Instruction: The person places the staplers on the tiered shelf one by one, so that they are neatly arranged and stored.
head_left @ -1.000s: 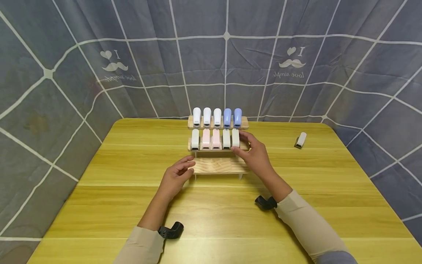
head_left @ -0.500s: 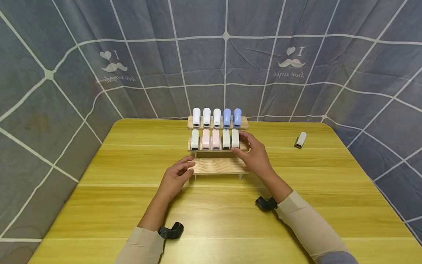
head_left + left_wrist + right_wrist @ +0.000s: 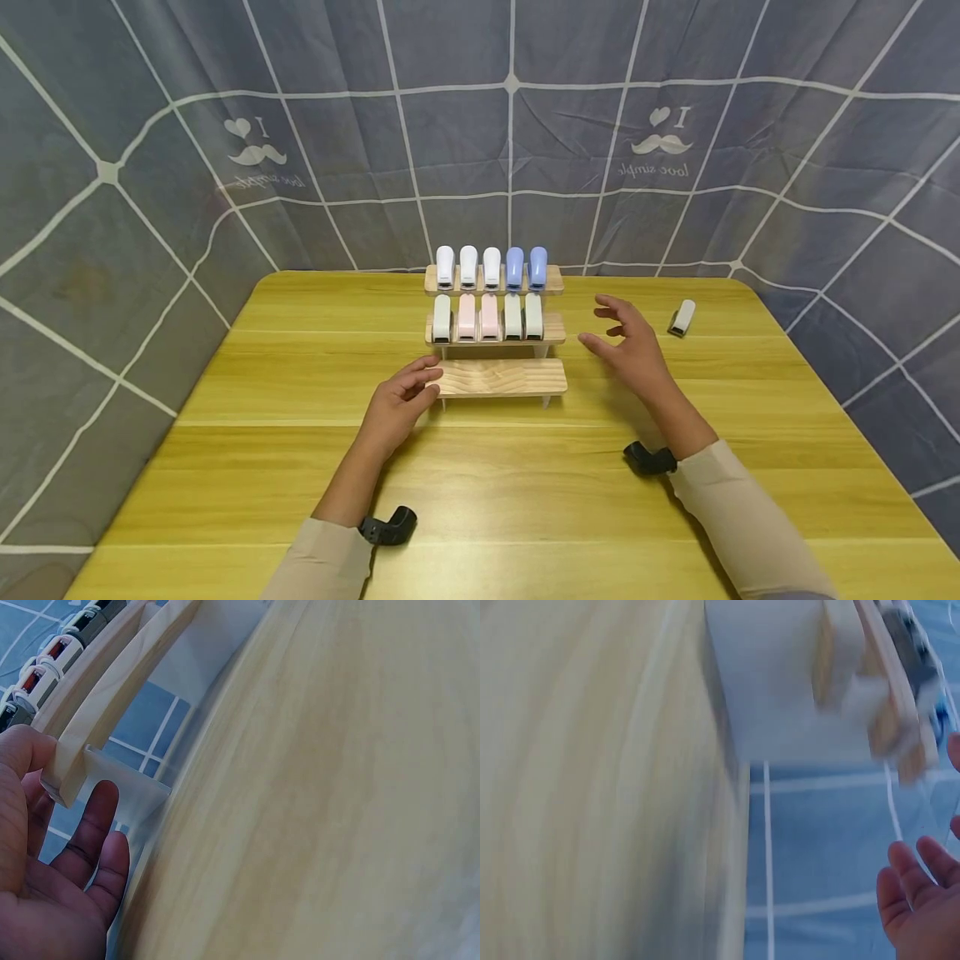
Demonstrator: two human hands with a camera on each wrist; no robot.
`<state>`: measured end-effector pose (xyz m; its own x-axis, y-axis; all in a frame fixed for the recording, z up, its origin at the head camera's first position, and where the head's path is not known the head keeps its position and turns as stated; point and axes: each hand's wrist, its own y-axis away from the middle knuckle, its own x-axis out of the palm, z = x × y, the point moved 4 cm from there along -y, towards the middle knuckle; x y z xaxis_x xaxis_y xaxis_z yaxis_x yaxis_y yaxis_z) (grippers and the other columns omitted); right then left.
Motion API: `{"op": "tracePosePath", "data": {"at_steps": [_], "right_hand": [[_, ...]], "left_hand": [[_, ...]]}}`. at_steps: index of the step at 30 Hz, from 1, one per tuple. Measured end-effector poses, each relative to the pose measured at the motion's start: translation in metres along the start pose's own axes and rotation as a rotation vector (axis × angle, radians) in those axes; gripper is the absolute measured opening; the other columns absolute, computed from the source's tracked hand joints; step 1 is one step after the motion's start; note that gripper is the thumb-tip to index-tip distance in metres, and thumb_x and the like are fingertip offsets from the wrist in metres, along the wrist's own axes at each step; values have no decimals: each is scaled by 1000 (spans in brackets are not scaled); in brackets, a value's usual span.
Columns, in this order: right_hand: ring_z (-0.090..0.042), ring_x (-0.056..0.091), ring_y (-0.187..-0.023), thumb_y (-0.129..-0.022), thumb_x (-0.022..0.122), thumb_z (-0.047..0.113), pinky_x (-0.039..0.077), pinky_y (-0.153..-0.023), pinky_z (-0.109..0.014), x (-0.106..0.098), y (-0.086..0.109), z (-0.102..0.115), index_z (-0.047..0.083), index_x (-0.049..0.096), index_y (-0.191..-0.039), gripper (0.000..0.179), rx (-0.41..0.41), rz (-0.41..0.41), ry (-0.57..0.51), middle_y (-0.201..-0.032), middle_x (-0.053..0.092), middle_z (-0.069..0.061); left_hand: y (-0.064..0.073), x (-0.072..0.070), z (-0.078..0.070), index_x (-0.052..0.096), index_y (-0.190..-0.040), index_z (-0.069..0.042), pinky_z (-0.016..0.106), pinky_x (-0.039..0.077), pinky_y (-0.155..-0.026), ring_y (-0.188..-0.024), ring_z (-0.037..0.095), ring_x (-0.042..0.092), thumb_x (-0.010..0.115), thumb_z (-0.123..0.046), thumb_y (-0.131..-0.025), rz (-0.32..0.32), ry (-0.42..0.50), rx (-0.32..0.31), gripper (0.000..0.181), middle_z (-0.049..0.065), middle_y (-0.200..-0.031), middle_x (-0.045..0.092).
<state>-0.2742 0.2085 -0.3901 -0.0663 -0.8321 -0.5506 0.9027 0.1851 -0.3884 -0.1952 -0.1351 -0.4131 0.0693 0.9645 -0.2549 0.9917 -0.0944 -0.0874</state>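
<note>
A tiered wooden rack [image 3: 517, 379] stands mid-table. My left hand [image 3: 397, 408] holds the left end of its bottom board, thumb at the front edge; the left wrist view shows the thumb [image 3: 26, 750] against the board end [image 3: 71, 765]. On the top tier are three white mini staplers [image 3: 468, 265] and two blue mini staplers [image 3: 514, 267]. The middle tier carries two pink mini staplers [image 3: 467, 315] between pale grey-green ones [image 3: 533, 315]. My right hand [image 3: 633, 346], fingers spread and holding nothing, hovers right of the rack. Beyond it lies a white stapler [image 3: 682, 317].
The rack stands on a yellow wood-grain table [image 3: 495, 492]. A grey-blue curtain [image 3: 465, 142] with white grid lines surrounds its back and sides. Each wrist wears a black camera band, such as the right band [image 3: 649, 459].
My right hand has let go of the rightmost grey-green stapler on the middle tier and moved right, away from the rack. My left hand stays on the bottom board.
</note>
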Motion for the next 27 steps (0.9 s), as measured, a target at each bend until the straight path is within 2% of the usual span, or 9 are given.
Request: {"op": "tracePosePath", "data": {"at_steps": [9,12,16,18,22,27], "right_hand": [[-38,46,-128,-93,72,20,40,-92,-49,-47,4,-42,3,43,-148,65,74,-26,63,-144,46,-18],[-41,48,-123,-94,71,22,40,-90,-49,-62,5,-55,3,41,-149,65,120,-38,89,-143,46,-20],[-44,45,-123,-96,69,24,40,-92,-52,-81,6,-69,2,39,-150,65,171,-62,131,-144,43,-22],[-44,41,-129,-96,68,24,38,-96,-56,-90,6,-76,1,39,-150,66,187,-72,142,-146,41,-23],[-45,37,-133,-96,67,30,35,-99,-60,-102,5,-89,1,35,-152,71,245,-64,143,-151,35,-24],[-46,29,-139,-97,65,31,32,-103,-63,-109,6,-110,1,27,-156,76,328,-21,89,-157,22,-25]], "left_hand": [[0,-1,0,67,-120,9,13,42,-92,-134,29,47,62,-1,-96,4,14,6,27,14,-143,54],[0,-1,0,67,-120,9,13,42,-92,-134,29,47,63,-2,-96,4,19,6,27,14,-143,54],[0,-1,0,67,-120,9,14,42,-92,-134,28,47,63,-2,-96,8,26,2,27,14,-143,54],[0,-1,0,67,-120,9,14,42,-92,-134,28,47,62,-2,-96,10,26,1,27,14,-143,54],[0,-1,0,67,-120,9,13,41,-92,-134,28,47,62,-2,-96,8,25,-6,27,14,-143,54],[0,-1,-1,67,-120,9,13,41,-92,-134,28,47,63,-2,-96,8,25,-7,27,14,-143,54]]}}
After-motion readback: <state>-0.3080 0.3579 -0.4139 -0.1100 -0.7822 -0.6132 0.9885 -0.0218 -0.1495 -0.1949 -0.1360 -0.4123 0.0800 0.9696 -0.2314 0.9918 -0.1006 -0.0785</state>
